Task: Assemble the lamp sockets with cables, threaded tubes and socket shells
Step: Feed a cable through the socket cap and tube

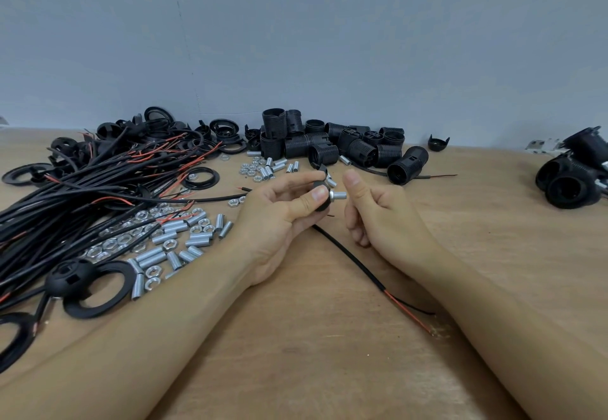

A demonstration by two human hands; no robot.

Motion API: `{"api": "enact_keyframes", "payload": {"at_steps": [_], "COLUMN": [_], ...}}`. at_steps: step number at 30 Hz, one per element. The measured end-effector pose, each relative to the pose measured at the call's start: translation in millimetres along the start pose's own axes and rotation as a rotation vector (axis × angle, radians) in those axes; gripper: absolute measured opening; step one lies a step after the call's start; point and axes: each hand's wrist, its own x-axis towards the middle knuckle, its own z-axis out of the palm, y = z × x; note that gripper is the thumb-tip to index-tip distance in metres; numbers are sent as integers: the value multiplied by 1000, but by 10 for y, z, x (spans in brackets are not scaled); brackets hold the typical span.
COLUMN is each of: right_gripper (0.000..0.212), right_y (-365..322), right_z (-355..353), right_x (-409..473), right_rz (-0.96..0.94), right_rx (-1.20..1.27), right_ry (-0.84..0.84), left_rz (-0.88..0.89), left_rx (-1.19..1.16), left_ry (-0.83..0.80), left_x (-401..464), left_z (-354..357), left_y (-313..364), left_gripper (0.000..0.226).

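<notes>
Item in my left hand [283, 209]: black socket cap [320, 196], pinched between thumb and fingers, with a silver threaded tube [339, 194] sticking out of it toward the right. A black cable [348, 255] trails from under that hand across the wooden table [312, 354], red and black leads bared at its near end. My right hand [371, 212]: just beside the tube, fingers curled, grasping nothing I can see. Left of me: cable bundle [82, 195], loose tubes and nuts [171, 238]. Far edge: ribbed socket shells [339, 144].
</notes>
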Motion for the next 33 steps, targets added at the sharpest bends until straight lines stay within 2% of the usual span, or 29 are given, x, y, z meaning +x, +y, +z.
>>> {"api": "enact_keyframes", "payload": {"at_steps": [3,4,7,8,9,12,17,22,25,27,28,31,33], "right_gripper": [32,32,58,60,56,27,52,36,57,61,55,15,11], "right_y": [-14,-1,21,14,9,18,17,10,15,-5,-11,-4,-9], "right_z": [-1,-1,8,4,-3,-10,16,6,18,1,-10,-23,-22], "right_x": [-2,-3,-7,-8,-4,15,10,8,1,-4,-4,2,1], "right_rz": [-64,-77,-34,-18,-15,-35,-27,-58,-52,-18,-22,-75,-97], "right_rx": [-20,-23,5,18,29,34,-13,9,-13,0,-2,-47,-75], "right_ry": [-9,-6,-12,-17,-25,-43,-17,-41,-27,-6,-9,-66,-66], "left_rz": [-7,-11,-5,1,5,7,52,73,109,125,127,129,145], "left_rx": [-10,-8,2,1,1,36,145,149,230,237,231,239,252], "left_ry": [2,-7,-23,-17,-10,-14,-32,-27,-48,-45,-29,2,-16], "left_x": [13,9,-5,-3,1,1,-28,-24,-46,-37,-29,-13,-18], "left_z": [-27,-29,-19,-18,-21,-24,-1,-15,-1,-4,-11,-30,-32], "left_y": [14,13,3,2,5,14,2,-1,-8,-7,-6,-16,-23], "left_gripper": [33,36,38,38,37,42,39,42,39,40,40,40,37]}}
